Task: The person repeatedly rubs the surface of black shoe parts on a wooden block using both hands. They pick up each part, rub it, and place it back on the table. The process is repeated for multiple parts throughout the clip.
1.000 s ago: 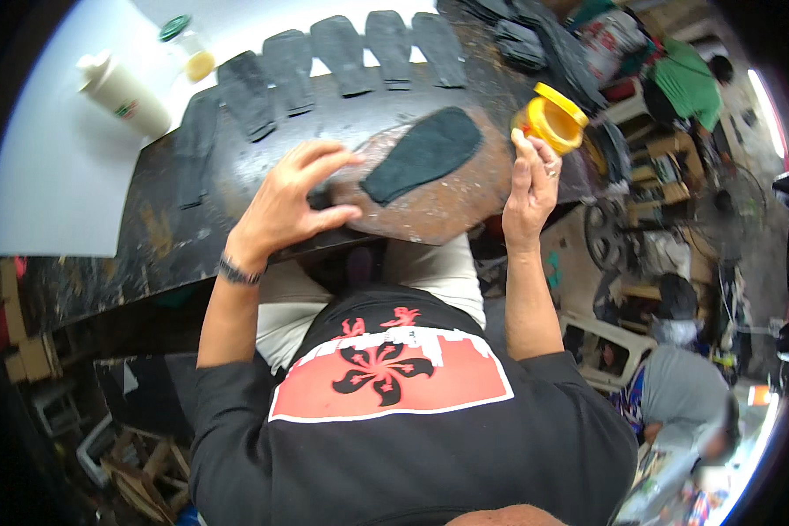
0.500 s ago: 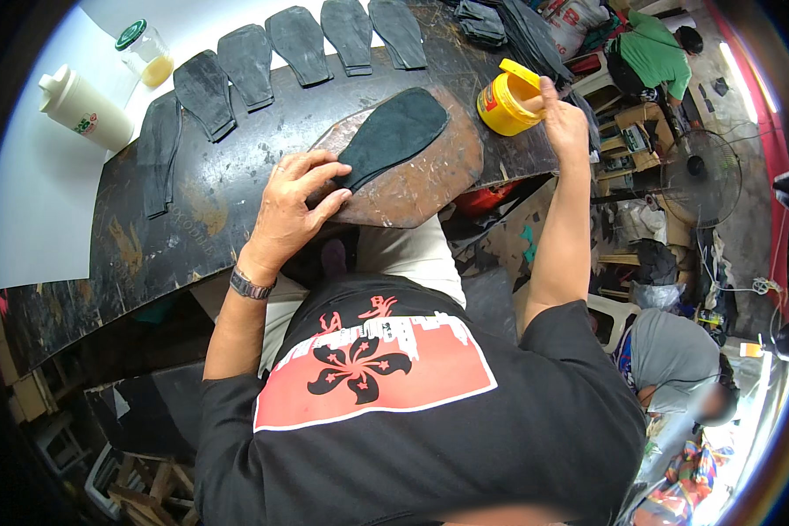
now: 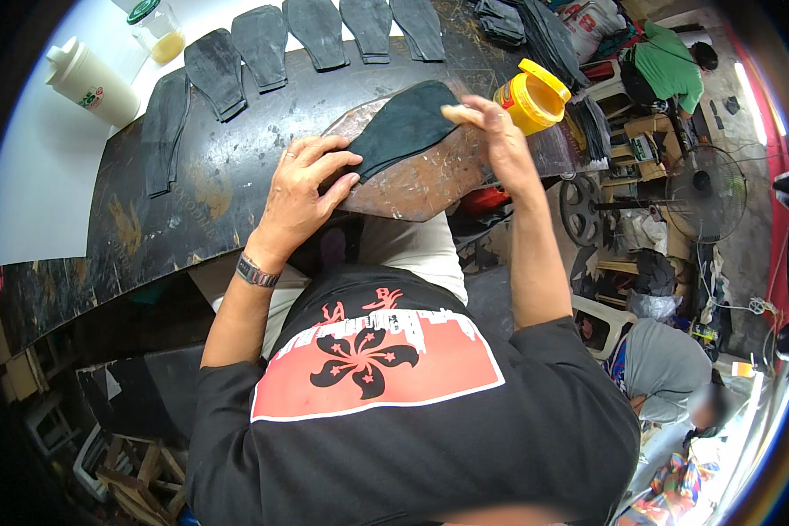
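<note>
In the head view, the left hand [image 3: 302, 188], its grip unclear, touches the narrow end of a flat, black, paddle-shaped piece [image 3: 406, 125] lying on a scuffed brown board [image 3: 422, 186]. The right hand [image 3: 503, 142] pinches a small, pale-yellow block [image 3: 451, 114] at the piece's wide end.

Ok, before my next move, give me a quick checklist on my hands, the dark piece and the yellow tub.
1. Dark piece lying on the brown board: ok.
2. Left hand at its narrow end: ok; how firmly it presses, cannot tell.
3. Right hand holding the small pale thing by the wide end: ok.
4. Yellow tub open, lid raised: ok.
5. Enough left in the tub: cannot tell.
6. Row of dark pieces off the board: ok.
</note>
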Tool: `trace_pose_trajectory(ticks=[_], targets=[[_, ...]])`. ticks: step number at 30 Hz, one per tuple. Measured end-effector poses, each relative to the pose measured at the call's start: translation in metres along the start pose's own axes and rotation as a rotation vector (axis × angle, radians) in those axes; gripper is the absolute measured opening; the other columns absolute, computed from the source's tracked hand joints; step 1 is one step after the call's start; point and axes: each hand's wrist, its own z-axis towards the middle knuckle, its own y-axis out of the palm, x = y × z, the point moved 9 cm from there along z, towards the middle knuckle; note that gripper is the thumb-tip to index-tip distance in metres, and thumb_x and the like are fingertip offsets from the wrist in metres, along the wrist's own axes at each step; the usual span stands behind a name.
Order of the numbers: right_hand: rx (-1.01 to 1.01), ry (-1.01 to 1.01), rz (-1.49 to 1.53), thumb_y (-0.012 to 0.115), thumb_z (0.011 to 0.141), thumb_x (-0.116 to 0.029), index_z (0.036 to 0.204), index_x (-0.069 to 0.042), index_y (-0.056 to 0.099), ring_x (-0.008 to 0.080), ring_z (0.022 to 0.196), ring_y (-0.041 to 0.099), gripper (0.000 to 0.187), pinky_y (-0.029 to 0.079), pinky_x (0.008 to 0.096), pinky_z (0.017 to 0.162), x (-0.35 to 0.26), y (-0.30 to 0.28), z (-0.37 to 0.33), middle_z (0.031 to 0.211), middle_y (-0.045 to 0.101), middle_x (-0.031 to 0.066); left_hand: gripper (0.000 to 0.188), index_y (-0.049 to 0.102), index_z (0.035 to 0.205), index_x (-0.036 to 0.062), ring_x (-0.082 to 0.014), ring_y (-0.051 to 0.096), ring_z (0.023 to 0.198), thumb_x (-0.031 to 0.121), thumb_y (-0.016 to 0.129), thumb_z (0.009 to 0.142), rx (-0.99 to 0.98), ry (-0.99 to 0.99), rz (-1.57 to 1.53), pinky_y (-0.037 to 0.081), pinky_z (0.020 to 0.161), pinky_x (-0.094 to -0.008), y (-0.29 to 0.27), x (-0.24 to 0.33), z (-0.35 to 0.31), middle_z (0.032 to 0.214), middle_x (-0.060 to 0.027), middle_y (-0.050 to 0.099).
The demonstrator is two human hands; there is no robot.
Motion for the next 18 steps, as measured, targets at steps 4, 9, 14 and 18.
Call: trace_pose_trajectory(ticks=[4, 9, 14, 18], targets=[[-0.015, -0.049, -0.748, 0.035, 0.102, -0.065, 0.152, -0.025, 0.048, 0.0384, 0.155, 0.013, 0.065, 0.003, 0.0716, 0.117, 0.009, 0.036, 0.009, 0.165, 0.029, 0.0142, 0.022, 0.075, 0.104, 0.0081, -0.0292, 0.060, 0.113, 0.014, 0.078, 0.083, 0.017, 0.000, -0.007, 0.047, 0.100, -0.0404, -0.001, 0.000, -0.001, 0.116, -0.0084, 0.069], [-0.013, 0.022, -0.832, 0.037, 0.096, -0.074, 0.157, -0.021, 0.039, 0.0378, 0.156, 0.009, 0.080, 0.001, 0.0714, 0.118, 0.015, 0.041, 0.016, 0.166, 0.025, 0.0161, 0.022, 0.075, 0.103, 0.0081, -0.0289, 0.061, 0.111, 0.014, 0.078, 0.083, 0.016, 0.005, 0.003, 0.047, 0.100, -0.0403, -0.001, 0.001, -0.001, 0.114, -0.0078, 0.069], [-0.107, -0.012, -0.860, 0.037, 0.096, -0.075, 0.159, -0.026, 0.035, 0.0359, 0.157, 0.006, 0.080, 0.001, 0.0687, 0.120, 0.015, 0.043, 0.026, 0.168, 0.021, 0.0138, 0.021, 0.075, 0.103, 0.0082, -0.0284, 0.061, 0.110, 0.014, 0.078, 0.083, 0.023, 0.013, 0.001, 0.047, 0.099, -0.0398, -0.001, 0.001, -0.001, 0.113, -0.0074, 0.069], [-0.218, -0.114, -0.922, 0.039, 0.097, -0.072, 0.159, -0.034, 0.033, 0.0346, 0.158, 0.003, 0.072, -0.001, 0.0676, 0.120, 0.006, 0.053, 0.026, 0.169, 0.019, 0.0118, 0.021, 0.075, 0.103, 0.0080, -0.0290, 0.061, 0.111, 0.012, 0.078, 0.082, 0.020, 0.013, -0.009, 0.047, 0.099, -0.0408, -0.002, 0.001, -0.002, 0.114, -0.0086, 0.069]])
